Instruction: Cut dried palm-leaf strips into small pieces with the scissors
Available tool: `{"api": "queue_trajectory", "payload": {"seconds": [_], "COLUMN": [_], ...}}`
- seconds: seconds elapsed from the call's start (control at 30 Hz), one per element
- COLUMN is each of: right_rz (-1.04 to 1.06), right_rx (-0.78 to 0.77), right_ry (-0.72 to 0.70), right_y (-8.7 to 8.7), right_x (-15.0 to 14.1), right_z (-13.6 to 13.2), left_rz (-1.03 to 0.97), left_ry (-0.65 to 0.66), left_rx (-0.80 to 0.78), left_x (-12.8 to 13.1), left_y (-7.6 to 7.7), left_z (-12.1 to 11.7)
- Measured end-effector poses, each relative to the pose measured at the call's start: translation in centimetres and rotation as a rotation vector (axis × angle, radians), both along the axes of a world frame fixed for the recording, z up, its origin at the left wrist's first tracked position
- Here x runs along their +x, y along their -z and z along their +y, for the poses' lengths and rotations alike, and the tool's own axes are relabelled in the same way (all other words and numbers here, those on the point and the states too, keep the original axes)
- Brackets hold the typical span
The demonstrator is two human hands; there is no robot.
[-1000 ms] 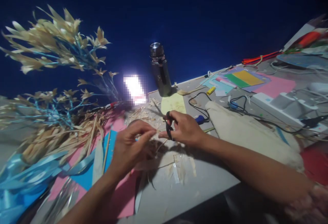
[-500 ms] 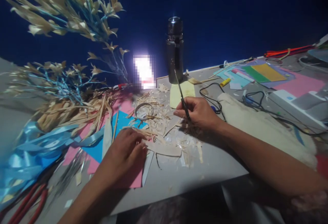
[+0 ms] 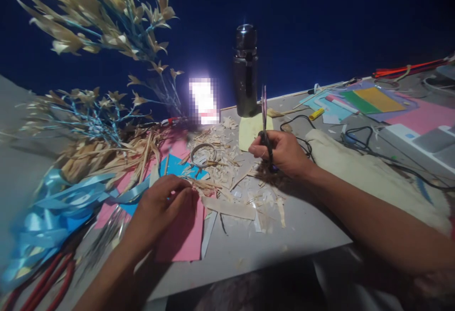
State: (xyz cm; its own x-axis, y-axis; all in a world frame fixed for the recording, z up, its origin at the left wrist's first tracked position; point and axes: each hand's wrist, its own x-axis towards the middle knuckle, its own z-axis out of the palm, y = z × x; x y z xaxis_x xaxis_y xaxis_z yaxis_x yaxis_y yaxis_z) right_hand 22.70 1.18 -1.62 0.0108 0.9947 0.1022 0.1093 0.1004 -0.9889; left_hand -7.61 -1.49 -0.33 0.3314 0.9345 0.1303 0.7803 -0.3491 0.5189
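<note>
My right hand (image 3: 282, 152) is closed round the black handles of a pair of scissors (image 3: 264, 121), whose blades point straight up toward the dark flask (image 3: 245, 70). My left hand (image 3: 161, 209) lies low on the pink paper (image 3: 185, 235), its fingertips pinching a thin dried straw strip (image 3: 202, 185). Between the two hands spreads a litter of pale straw cuttings (image 3: 227, 169), with a wider cut strip (image 3: 229, 208) lying flat in front of them. A small wire ring (image 3: 202, 154) sits just beyond the left hand.
Dried leafy stems with blue wrapping (image 3: 95, 112) and blue ribbon (image 3: 50, 211) crowd the left. Red-handled pliers (image 3: 46, 280) lie at the lower left. A beige cloth bag (image 3: 366, 173), black cables (image 3: 359, 138), coloured paper sheets (image 3: 359, 100) and a power strip (image 3: 419, 142) fill the right. The table edge runs close in front.
My hands have parted: the left dropped to the pink paper, while the right drew back to the right and turned the scissors blades upright. The view has also shifted.
</note>
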Motion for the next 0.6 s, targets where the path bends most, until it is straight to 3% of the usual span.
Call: {"api": "queue_trajectory", "payload": {"seconds": [0.13,0.23,0.33,0.53,0.6], "right_rz": [0.246,0.319,0.33,0.395,0.393], "right_rx": [-0.026,-0.028,-0.006,0.003,-0.007], "right_ry": [0.06,0.111,0.122,0.101,0.099], "right_y": [0.5,0.9,0.7,0.3,0.4], "right_x": [0.5,0.7,0.8,0.6,0.6], "right_z": [0.8,1.3,1.3,1.2,1.2], "left_rz": [0.007,0.033,0.086,0.104,0.092], "left_ry": [-0.017,0.087,0.183,0.019,0.054], "left_rx": [0.001,-0.031,-0.044,0.033,0.038], "left_x": [1.5,3.6,4.9,3.8,3.7], "left_y": [-1.2,-1.5,-0.9,1.2,1.5], "left_z": [1.0,1.4,2.5,4.8,4.9]}}
